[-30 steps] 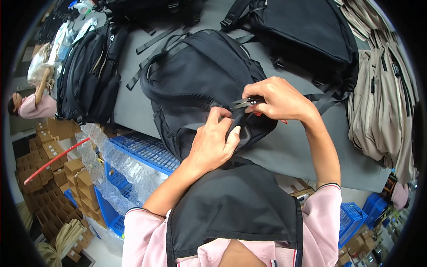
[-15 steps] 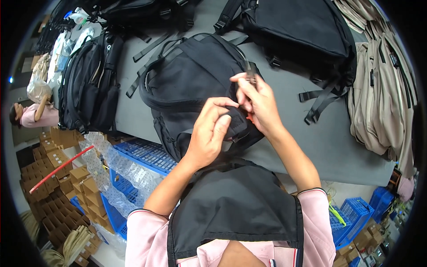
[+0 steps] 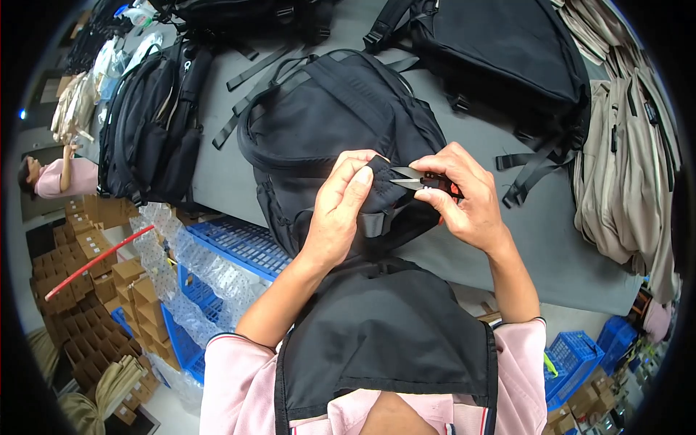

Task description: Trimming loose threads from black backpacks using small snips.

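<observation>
A black backpack [image 3: 326,116] lies on the grey table in front of me. My left hand [image 3: 338,206] pinches a small black fabric piece [image 3: 378,190] of the backpack between thumb and fingers, lifting it up. In my right hand [image 3: 467,196] is a pair of thread snips [image 3: 417,179] with pointed metal blades and black and orange handles. The blades stand apart, and their tips point left at the edge of the pinched fabric. Whether they touch a thread there is too small to tell.
Other black backpacks [image 3: 500,58] lie at the far right, far side and left [image 3: 152,130]. Beige bags [image 3: 616,167] are stacked on the right of the grey table [image 3: 536,254]. Blue crates [image 3: 573,362] and cardboard boxes [image 3: 148,304] stand below. A person [image 3: 61,177] stands at far left.
My right hand has turned and moved slightly right and down, bringing the snips' blades from pointing up to pointing left at the fabric. My left hand still pinches the fabric.
</observation>
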`<state>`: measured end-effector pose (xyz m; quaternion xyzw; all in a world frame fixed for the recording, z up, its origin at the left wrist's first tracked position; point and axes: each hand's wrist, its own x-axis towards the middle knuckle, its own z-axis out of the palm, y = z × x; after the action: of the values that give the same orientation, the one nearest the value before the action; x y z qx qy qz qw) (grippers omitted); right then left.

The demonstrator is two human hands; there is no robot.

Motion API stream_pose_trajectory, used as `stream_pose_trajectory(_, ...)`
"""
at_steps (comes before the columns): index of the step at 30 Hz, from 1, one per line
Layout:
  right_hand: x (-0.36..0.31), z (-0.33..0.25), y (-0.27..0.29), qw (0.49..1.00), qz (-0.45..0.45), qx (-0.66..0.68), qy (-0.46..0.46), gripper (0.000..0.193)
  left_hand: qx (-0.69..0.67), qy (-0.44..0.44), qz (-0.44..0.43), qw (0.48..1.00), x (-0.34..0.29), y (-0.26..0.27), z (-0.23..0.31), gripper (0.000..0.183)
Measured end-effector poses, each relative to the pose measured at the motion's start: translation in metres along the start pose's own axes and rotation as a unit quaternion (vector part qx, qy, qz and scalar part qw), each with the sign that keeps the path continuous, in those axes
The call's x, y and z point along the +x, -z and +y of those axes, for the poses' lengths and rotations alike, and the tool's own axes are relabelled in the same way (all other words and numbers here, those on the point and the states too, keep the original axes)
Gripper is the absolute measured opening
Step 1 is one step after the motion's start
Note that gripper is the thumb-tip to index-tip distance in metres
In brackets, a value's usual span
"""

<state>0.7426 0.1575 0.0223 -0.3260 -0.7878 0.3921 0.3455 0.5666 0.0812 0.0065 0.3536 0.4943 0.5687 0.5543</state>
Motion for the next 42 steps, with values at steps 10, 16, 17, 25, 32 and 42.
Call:
stream_pose_trajectory(10, -0.006, 0.006, -0.007, 0.998, 0.037, -0.045, 0.030, 0.023, -0.023, 0.030, 0.008, 0.999, -0.001, 0.000, 0.001, 0.026)
stream_pose_trajectory(16, -0.003, 0.004, -0.006, 0.999, 0.036, -0.005, 0.025, 0.021, -0.007, 0.018, -0.006, 1.000, 0.001, 0.002, 0.001, 0.025)
stream_pose_trajectory(17, -0.003, 0.003, -0.007, 1.000, 0.017, -0.016, 0.012, 0.020, -0.005, 0.016, -0.005, 1.000, 0.001, 0.001, 0.001, 0.025)
stream_pose_trajectory(25, -0.003, 0.004, -0.012, 1.000, 0.018, -0.022, -0.001, 0.020, -0.020, 0.026, 0.009, 0.999, 0.004, 0.005, -0.005, 0.027)
stream_pose_trajectory(32, -0.006, 0.002, -0.016, 0.996, 0.014, 0.059, -0.067, 0.017, -0.121, 0.099, 0.025, 0.987, 0.006, 0.005, 0.002, 0.030)
stream_pose_trajectory(42, -0.031, 0.018, -0.010, 0.949, 0.148, 0.188, -0.204, 0.025, -0.190, 0.079, 0.083, 0.975, 0.014, 0.023, 0.020, 0.028)
